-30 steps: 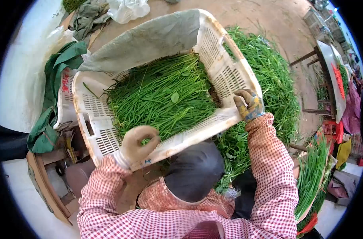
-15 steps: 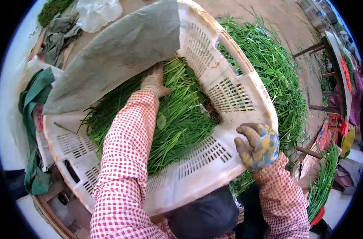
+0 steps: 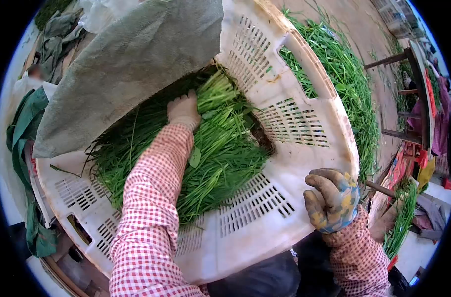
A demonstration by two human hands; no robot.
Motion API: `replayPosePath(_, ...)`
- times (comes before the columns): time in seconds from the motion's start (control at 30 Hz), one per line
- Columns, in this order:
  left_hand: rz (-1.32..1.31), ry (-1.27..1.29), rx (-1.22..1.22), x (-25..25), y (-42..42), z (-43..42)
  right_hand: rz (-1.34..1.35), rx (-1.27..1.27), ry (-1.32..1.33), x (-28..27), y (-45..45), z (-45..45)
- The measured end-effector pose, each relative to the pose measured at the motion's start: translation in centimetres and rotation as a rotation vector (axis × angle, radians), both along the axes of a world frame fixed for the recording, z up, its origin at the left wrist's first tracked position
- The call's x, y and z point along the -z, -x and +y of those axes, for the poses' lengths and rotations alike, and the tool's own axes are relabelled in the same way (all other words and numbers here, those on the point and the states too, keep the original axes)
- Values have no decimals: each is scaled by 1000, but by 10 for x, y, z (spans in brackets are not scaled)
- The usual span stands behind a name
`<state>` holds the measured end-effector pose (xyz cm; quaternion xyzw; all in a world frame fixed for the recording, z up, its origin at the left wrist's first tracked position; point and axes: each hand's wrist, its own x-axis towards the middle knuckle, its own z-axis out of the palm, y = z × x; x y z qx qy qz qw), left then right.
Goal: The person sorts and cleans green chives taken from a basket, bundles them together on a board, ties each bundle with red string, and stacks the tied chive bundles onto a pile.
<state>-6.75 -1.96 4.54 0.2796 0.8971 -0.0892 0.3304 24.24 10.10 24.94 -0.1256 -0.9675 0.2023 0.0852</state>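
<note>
A white plastic basket with slotted walls holds long green leafy stalks. A grey-green cloth hangs over its far left side. My left hand, in a pale glove, reaches deep inside and rests on the stalks near the cloth; its fingers are apart and partly lost among the greens. At the basket's near right corner is my right hand, in a blue and yellow glove with brown fingers. Those fingers are curled over the rim.
Beyond the basket's right side lies a large heap of greens on the floor. A table stands on its side at the far right. Green cloth hangs at the left. More stalks lie at lower right.
My left hand has gone from above the near rim into the basket, onto the stalks. The basket now looks larger and closer, its cloth further left. My right hand stays at the near right corner.
</note>
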Motion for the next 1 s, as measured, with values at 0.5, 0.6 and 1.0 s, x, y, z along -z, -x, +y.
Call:
replayPosePath(0.5, 31, -91, -125, -5, -6, -2, -23, 8, 8, -5, -1, 1)
replayPosePath(0.6, 78, -175, -222, -15, 2, -19, -28, 30, 5, -2, -1, -1)
replayPosePath(1.0, 195, -1002, -363, -28, -27, -93, -337, 254, 709, 89, 136, -31)
